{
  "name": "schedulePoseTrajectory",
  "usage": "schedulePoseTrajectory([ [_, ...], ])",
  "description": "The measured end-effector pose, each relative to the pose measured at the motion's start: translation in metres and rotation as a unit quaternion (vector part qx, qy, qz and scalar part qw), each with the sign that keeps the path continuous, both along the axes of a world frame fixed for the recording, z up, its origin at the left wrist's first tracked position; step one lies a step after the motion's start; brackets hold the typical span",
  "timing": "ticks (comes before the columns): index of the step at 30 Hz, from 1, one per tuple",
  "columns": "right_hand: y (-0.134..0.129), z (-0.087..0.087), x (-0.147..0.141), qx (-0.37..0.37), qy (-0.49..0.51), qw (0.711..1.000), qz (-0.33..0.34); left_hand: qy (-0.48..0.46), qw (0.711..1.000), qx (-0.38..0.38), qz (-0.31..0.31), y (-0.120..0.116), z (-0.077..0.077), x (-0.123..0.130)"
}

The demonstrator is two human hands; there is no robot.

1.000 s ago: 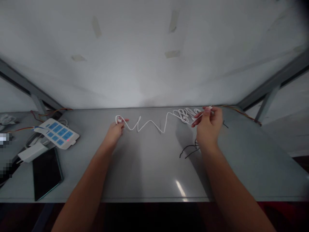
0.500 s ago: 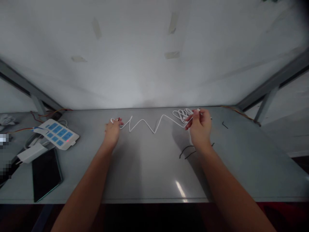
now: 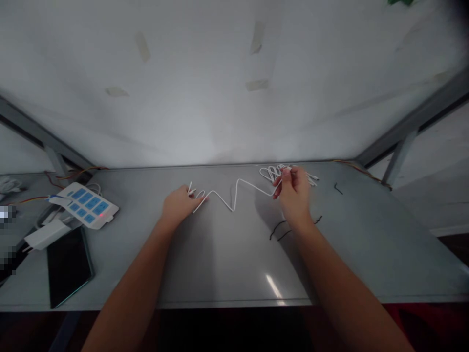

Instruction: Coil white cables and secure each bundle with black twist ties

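A white cable [image 3: 234, 195] runs in zigzag bends over the grey table between my two hands. My left hand [image 3: 182, 204] is closed round its left end, where short white loops and a tip stick out by the fingers. My right hand [image 3: 293, 190] pinches the other end between thumb and fingers. Behind and beside the right fingers lies a bundle of white cable [image 3: 271, 172], partly hidden by that hand. Black twist ties [image 3: 277, 228] lie under and beside my right wrist, and a short black tie [image 3: 338, 188] lies farther right.
On the left are a white power strip [image 3: 88, 204] with blue sockets and a red light, a white charger [image 3: 47, 234] and a black tablet [image 3: 69, 266]. A pale wall [image 3: 205, 112] with tape pieces stands behind the table [image 3: 227, 264]. Thin coloured wires run along the back corners.
My left hand has moved right along the cable, gathering some of it, so the span between my hands is shorter. My right hand has shifted slightly left, showing more of the bundle's cable ends.
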State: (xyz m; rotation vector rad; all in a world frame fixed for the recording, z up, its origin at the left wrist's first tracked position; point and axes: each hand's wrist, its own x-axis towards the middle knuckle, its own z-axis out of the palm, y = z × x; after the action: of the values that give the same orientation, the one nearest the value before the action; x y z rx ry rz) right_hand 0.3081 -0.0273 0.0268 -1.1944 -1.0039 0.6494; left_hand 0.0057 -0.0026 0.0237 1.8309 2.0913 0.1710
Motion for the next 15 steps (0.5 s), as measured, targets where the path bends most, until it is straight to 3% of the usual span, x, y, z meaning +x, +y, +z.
schedulePoseTrajectory([
  [5,-0.001,0.001,-0.004,-0.010,0.000,1.000,0.009,0.015,1.000,-0.024,-0.013,-0.006,0.008,0.004],
  [8,-0.002,0.002,-0.005,-0.018,-0.008,1.000,0.018,0.051,0.998,-0.022,0.026,-0.011,0.007,0.007],
  [13,-0.003,-0.001,-0.007,-0.045,-0.010,0.998,0.050,0.135,0.981,0.130,0.045,-0.015,-0.002,0.009],
  [15,-0.002,-0.003,-0.008,-0.064,-0.011,0.995,0.081,0.104,0.980,0.157,0.067,-0.013,-0.004,0.008],
])
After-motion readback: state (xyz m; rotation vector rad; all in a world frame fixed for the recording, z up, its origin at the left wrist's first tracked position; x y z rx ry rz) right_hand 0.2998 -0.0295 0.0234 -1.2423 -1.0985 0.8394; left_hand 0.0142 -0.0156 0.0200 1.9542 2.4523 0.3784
